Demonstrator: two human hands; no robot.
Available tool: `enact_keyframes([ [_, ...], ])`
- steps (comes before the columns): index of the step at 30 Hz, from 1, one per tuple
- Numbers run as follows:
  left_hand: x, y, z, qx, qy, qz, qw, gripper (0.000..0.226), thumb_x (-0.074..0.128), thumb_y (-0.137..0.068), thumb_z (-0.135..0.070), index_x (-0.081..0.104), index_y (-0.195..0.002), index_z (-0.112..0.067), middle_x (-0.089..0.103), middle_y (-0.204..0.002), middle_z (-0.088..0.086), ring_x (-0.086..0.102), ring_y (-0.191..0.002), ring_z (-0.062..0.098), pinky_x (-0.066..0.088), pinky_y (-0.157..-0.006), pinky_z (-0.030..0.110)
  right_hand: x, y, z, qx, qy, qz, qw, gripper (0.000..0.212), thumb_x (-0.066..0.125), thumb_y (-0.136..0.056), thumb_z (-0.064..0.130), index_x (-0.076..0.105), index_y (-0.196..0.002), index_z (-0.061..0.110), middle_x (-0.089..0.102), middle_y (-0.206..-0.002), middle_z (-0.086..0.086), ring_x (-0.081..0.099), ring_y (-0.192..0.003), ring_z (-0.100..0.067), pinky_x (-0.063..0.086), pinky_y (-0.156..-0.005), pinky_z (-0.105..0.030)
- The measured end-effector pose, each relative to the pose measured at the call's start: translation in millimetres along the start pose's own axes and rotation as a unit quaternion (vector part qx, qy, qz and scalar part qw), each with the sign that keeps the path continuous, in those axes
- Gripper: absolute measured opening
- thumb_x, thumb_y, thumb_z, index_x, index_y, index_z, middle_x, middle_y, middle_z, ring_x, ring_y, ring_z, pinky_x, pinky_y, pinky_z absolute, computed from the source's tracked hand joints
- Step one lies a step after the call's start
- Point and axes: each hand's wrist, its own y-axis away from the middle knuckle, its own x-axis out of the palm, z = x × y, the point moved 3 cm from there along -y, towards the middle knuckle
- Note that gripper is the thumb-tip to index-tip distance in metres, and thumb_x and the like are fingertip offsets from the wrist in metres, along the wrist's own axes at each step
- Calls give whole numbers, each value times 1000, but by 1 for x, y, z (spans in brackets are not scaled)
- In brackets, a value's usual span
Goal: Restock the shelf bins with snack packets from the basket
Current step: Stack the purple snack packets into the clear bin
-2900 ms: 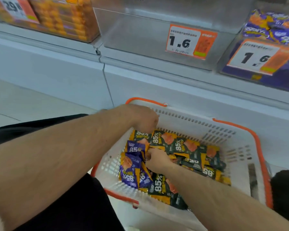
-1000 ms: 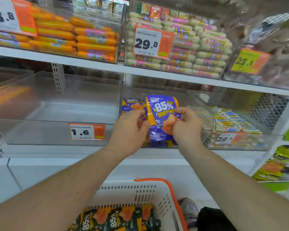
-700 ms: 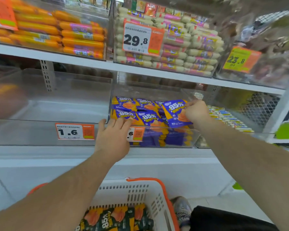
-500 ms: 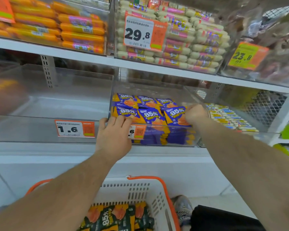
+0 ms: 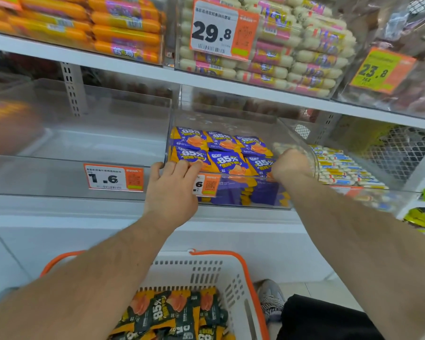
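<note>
Purple "85%" snack packets lie in two rows inside a clear shelf bin on the middle shelf. My left hand rests on the bin's front rim, fingers spread, fingertips touching the front-left packet. My right hand is inside the bin at its right side, fingers curled over the edge of the front-right purple packet. Below, the white basket with an orange rim holds several black-and-orange "85%" packets.
An empty clear bin with a 1.6 price tag sits to the left. Orange sausages and pink-white sausages fill the upper shelf. A bin of small white sticks is on the right. My shoe is beside the basket.
Both hands lifted purple packets from the basket to the bin. My right hand set its packet into the front-right slot and lowered; my left hand settled on the front rim.
</note>
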Motion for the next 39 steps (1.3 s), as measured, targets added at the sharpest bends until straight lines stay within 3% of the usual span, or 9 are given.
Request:
enact_keyframes([
  [7, 0, 0, 0, -1, -2, 10, 1000, 72, 64, -80, -37, 36, -146, -30, 52, -130, -2, 47, -120, 22, 21, -108, 45, 2, 0, 7, -156, 11, 117, 981, 42, 59, -86, -1, 71, -118, 23, 62, -131, 0, 57, -118, -23, 51, -95, -35],
  [14, -5, -1, -3, -12, -1, 28, 1000, 69, 62, -83, -38, 33, -146, -30, 47, -135, -4, 42, -126, 20, 14, -113, 44, 2, 3, 5, -143, -17, 97, 985, 30, 53, -91, -1, 78, -96, 15, 70, -117, 1, 61, -110, -21, 52, -94, -37],
  [21, -10, -3, -3, -11, 35, 55, 998, 73, 65, -82, -34, 34, -148, -28, 36, -153, -3, 30, -141, 22, 5, -116, 51, -4, 15, -2, -133, -95, -80, 983, 24, 56, -81, -1, 74, -91, 12, 70, -102, -11, 61, -99, -31, 49, -82, -35],
  [23, -18, 2, -4, 12, 74, 47, 996, 71, 62, -84, -29, 34, -149, -28, 27, -158, -5, 19, -147, 21, 0, -116, 53, -9, 34, 1, -198, -132, -215, 947, 26, 50, -72, 0, 73, -82, 7, 67, -92, -15, 58, -92, -38, 42, -79, -38],
  [26, -29, 23, -1, 90, 158, -10, 983, 64, 61, -66, -19, 57, -130, -24, 48, -146, 2, 44, -132, 27, 17, -110, 44, 2, 89, 13, -262, -247, -306, 882, 22, 45, -69, 7, 67, -71, 8, 62, -79, -11, 52, -80, -30, 36, -71, -36],
  [28, -32, 42, 6, 96, 178, 61, 977, 56, 60, -73, -21, 58, -128, -29, 39, -152, -1, 42, -132, 22, 19, -102, 33, 28, 135, 23, -268, -329, -256, 869, 17, 46, -70, 5, 63, -69, 8, 60, -73, -7, 49, -75, -23, 36, -69, -31],
  [31, -26, 78, 30, 66, 149, 262, 951, 50, 58, -87, -29, 48, -136, -38, 11, -161, -10, 20, -143, 13, 10, -110, 36, 89, 201, 34, -197, -373, -33, 906, 19, 54, -74, -7, 67, -75, 7, 60, -78, -2, 52, -75, -15, 42, -71, -25],
  [36, -16, 123, 81, 23, 89, 532, 842, 40, 52, -93, -32, 52, -134, -29, 48, -142, -5, 45, -128, 19, 34, -107, 39, 174, 282, 43, -104, -269, 270, 919, 19, 53, -87, 0, 69, -82, 9, 60, -78, 3, 52, -73, -13, 43, -68, -25],
  [39, -2, 147, 95, 39, 99, 596, 796, 14, 50, -93, -26, 63, -89, -23, 61, -94, -3, 56, -91, 24, 44, -81, 34, 223, 335, 42, -75, -181, 430, 881, 19, 51, -92, 8, 69, -88, 11, 62, -80, -3, 54, -66, -20, 54, -60, -36],
])
